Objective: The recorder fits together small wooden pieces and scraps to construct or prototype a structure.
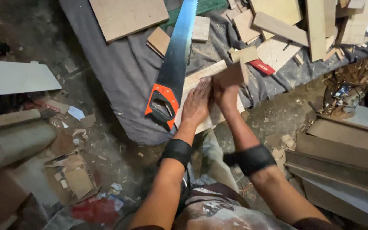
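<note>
Left hand [196, 103] flat, open on pale board [201, 81]; right hand [225, 90] grips blurred, seemingly wooden block [234, 74]; handsaw [173, 68] beside, on cloth-covered worktop [128, 72].

A rough woodworking shop — the signs lie all around the grey cloth-covered bench [124, 72]. On it rests a handsaw [173, 68] with an orange and black handle, and at its far right end offcuts of board and batten [294, 21] pile up. Below the bench the dirt floor [107, 149] is strewn with chips and scraps — stacked boards [341, 149] stand to its right.
</note>
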